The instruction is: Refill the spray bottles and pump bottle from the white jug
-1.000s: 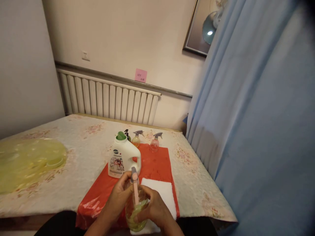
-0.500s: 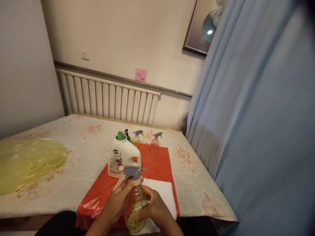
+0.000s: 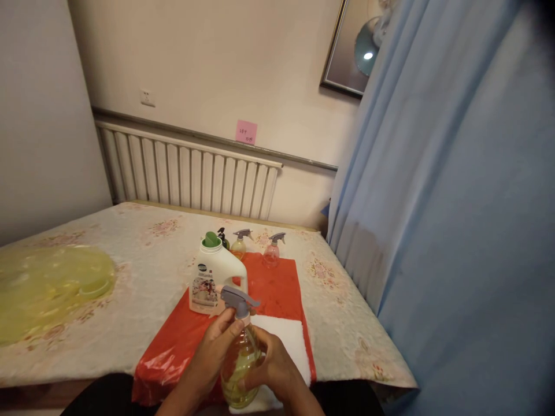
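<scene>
Red sheeting (image 3: pixel 277 289) lay across flowered cloth (image 3: pixel 342 323) before a pale radiator (image 3: pixel 191 179). Just this side of the white jug (image 3: pixel 228 268), we had a clear spray bottle (image 3: pixel 240 349), yellowish liquid (image 3: pixel 234 397) inside, grey trigger head (image 3: pixel 238 299), our left hand (image 3: pixel 217 344) curled at its neck, our right hand (image 3: pixel 275 365) around its body. Our grip hid its sides; whether its base touched the white towel (image 3: pixel 288 335), we couldn't tell.

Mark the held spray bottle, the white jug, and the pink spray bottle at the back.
Held spray bottle (image 3: pixel 237 360): head view, on its see-through body.
White jug (image 3: pixel 221 269): head view, on its body.
Pink spray bottle (image 3: pixel 271 252): head view, on its body below the trigger head.
</scene>
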### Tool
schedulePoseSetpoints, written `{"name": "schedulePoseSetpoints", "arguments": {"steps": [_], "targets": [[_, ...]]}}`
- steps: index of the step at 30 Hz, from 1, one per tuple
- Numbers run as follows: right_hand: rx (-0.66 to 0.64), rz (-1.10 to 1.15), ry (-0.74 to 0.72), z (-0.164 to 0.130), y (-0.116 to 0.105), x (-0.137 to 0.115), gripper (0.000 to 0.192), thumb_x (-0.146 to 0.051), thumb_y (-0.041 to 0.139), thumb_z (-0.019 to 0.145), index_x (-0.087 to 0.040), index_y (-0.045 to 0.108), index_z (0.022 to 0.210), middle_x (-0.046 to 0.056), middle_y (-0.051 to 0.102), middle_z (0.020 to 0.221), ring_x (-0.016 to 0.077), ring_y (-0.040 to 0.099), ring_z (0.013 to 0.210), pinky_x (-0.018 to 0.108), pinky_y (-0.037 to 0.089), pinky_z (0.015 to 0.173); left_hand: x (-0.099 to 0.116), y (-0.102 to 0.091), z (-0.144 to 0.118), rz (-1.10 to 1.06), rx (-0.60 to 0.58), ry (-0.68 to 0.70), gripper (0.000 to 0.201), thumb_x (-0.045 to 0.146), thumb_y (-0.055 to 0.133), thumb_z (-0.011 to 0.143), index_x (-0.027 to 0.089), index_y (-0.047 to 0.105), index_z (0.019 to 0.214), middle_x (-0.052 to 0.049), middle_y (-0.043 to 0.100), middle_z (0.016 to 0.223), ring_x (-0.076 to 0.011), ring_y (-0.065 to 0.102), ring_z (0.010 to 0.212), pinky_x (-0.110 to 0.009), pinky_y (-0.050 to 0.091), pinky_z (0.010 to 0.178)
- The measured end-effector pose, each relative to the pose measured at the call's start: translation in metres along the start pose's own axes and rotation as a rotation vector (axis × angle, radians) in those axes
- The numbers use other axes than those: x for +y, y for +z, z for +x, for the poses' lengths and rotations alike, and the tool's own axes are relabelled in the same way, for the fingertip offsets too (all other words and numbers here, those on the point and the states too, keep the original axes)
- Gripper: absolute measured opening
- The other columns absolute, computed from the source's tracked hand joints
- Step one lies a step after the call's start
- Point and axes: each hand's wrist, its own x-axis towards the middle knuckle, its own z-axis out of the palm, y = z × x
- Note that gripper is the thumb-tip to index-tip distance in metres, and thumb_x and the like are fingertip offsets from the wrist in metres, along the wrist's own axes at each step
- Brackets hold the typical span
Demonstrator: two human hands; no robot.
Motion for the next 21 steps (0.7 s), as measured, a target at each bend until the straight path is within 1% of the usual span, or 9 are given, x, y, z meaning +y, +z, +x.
{"name": "schedulePoseSetpoints", "arguments": {"steps": [3, 5, 9, 11, 14, 16, 19, 21], "targets": [[-0.002, 0.011, -0.001, -0.001, 0.000, 0.002, 0.061, -0.010, 0.088, 0.043, -0.018, 0.073, 0.102, -0.005, 0.071, 0.085, 0.0130, 0.057, 0.070, 0.021, 0.043, 0.062, 0.003, -0.002, -0.001, 0.073, -0.015, 0.029, 0.024, 0.041, 0.075, 0.078, 0.019, 0.067, 0.086, 0.002, 0.067, 0.080, -0.0158, 0.062, 0.077, -0.022, 0.051, 0.072], [0.000, 0.004, -0.004, 0.000, 0.000, 0.003, 0.063, -0.010, 0.088, 0.043, -0.018, 0.072, 0.103, -0.004, 0.072, 0.086, 0.0140, 0.058, 0.072, 0.022, 0.043, 0.063, 0.000, -0.004, -0.001, 0.070, -0.025, 0.026, 0.027, 0.041, 0.074, 0.079, 0.019, 0.067, 0.093, 0.002, 0.067, 0.082, -0.0166, 0.062, 0.079, -0.023, 0.051, 0.072], [0.013, -0.012, 0.005, 0.002, 0.000, 0.003, 0.064, -0.010, 0.089, 0.041, -0.017, 0.073, 0.103, -0.004, 0.072, 0.086, 0.0145, 0.058, 0.072, 0.022, 0.043, 0.063, -0.009, -0.007, 0.000, 0.003, 0.056, 0.027, 0.034, 0.040, 0.076, 0.077, 0.020, 0.065, 0.102, -0.001, 0.070, 0.094, -0.0179, 0.064, 0.085, -0.025, 0.052, 0.078], [0.008, -0.005, 0.009, 0.003, -0.001, 0.003, 0.065, -0.011, 0.089, 0.041, -0.017, 0.073, 0.103, -0.004, 0.071, 0.086, 0.0140, 0.058, 0.072, 0.022, 0.043, 0.063, -0.012, -0.006, 0.000, -0.040, 0.076, 0.033, 0.037, 0.039, 0.077, 0.076, 0.020, 0.064, 0.105, -0.001, 0.070, 0.096, -0.0179, 0.065, 0.085, -0.026, 0.052, 0.078], [-0.008, -0.005, 0.006, 0.003, -0.002, 0.003, 0.066, -0.012, 0.090, 0.041, -0.017, 0.072, 0.105, -0.004, 0.071, 0.087, 0.0135, 0.058, 0.071, 0.022, 0.043, 0.064, -0.011, -0.002, -0.002, -0.094, 0.043, 0.032, 0.036, 0.039, 0.075, 0.079, 0.021, 0.061, 0.106, -0.001, 0.070, 0.092, -0.0170, 0.066, 0.077, -0.026, 0.052, 0.071], [-0.008, -0.020, 0.006, 0.003, -0.002, 0.005, 0.064, -0.014, 0.090, 0.041, -0.017, 0.072, 0.102, -0.004, 0.070, 0.086, 0.0134, 0.057, 0.070, 0.022, 0.042, 0.063, -0.008, 0.001, -0.005, -0.100, 0.042, 0.039, 0.034, 0.040, 0.074, 0.080, 0.022, 0.060, 0.105, 0.000, 0.070, 0.090, -0.0163, 0.065, 0.075, -0.025, 0.052, 0.069], [0.003, -0.044, -0.006, 0.003, 0.000, 0.005, 0.060, -0.016, 0.090, 0.043, -0.017, 0.071, 0.101, -0.004, 0.070, 0.085, 0.0147, 0.059, 0.071, 0.023, 0.043, 0.062, -0.003, 0.007, -0.007, -0.051, 0.083, 0.062, 0.033, 0.043, 0.074, 0.079, 0.022, 0.060, 0.102, 0.002, 0.068, 0.084, -0.0154, 0.064, 0.072, -0.024, 0.051, 0.068], [-0.006, -0.049, -0.028, 0.003, 0.000, 0.004, 0.062, -0.017, 0.090, 0.045, -0.018, 0.071, 0.104, -0.003, 0.070, 0.084, 0.0167, 0.061, 0.073, 0.025, 0.045, 0.064, 0.000, 0.010, -0.005, 0.003, 0.116, 0.079, 0.033, 0.043, 0.077, 0.075, 0.022, 0.060, 0.095, 0.004, 0.067, 0.078, -0.0150, 0.063, 0.070, -0.023, 0.051, 0.067]]}}
